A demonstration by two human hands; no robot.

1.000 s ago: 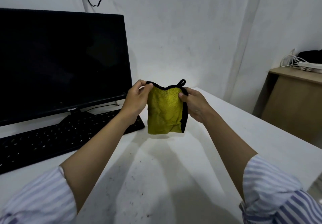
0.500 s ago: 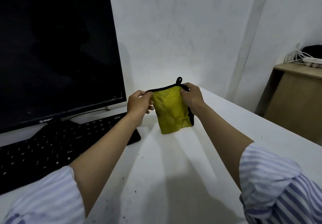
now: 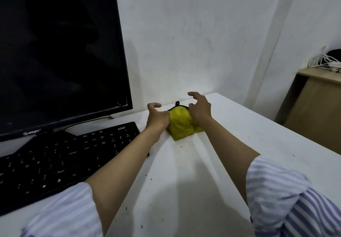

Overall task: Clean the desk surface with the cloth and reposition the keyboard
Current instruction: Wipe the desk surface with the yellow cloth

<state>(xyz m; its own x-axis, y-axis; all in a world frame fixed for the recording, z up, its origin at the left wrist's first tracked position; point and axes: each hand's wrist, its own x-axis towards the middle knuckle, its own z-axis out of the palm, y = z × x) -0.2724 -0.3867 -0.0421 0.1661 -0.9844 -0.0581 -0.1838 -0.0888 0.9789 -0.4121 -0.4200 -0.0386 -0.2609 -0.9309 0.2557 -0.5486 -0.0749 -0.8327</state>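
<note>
Since half a second ago we have brought the cloth (image 3: 181,124) down out of the air onto the surface (image 3: 230,144), where it now lies bunched near the back wall, and our right hand (image 3: 200,108) has let go of it. That white surface fills the lower frame and runs back to the wall. On its left stands the dark monitor (image 3: 59,52), screen blank. Off to the right, apart from the surface, is a wooden cabinet (image 3: 317,111) with white cables (image 3: 321,61) heaped on top. The black keyboard (image 3: 64,159) lies at an angle in front of the monitor, and our left forearm crosses its right end. Both forearms reach forward out of striped sleeves (image 3: 287,196). Our left hand (image 3: 157,119) sits against the cloth's left edge, fingers curled and thumb out; we cannot tell whether it pinches the fabric. Our right hand hangs over the cloth's right side, fingers spread and bent, holding nothing. The cloth is yellow with a black edge and lies between the two hands, just right of the keyboard's far corner, its small black loop (image 3: 177,103) toward the wall. Dark specks (image 3: 150,179) dot the surface nearer to us.
</note>
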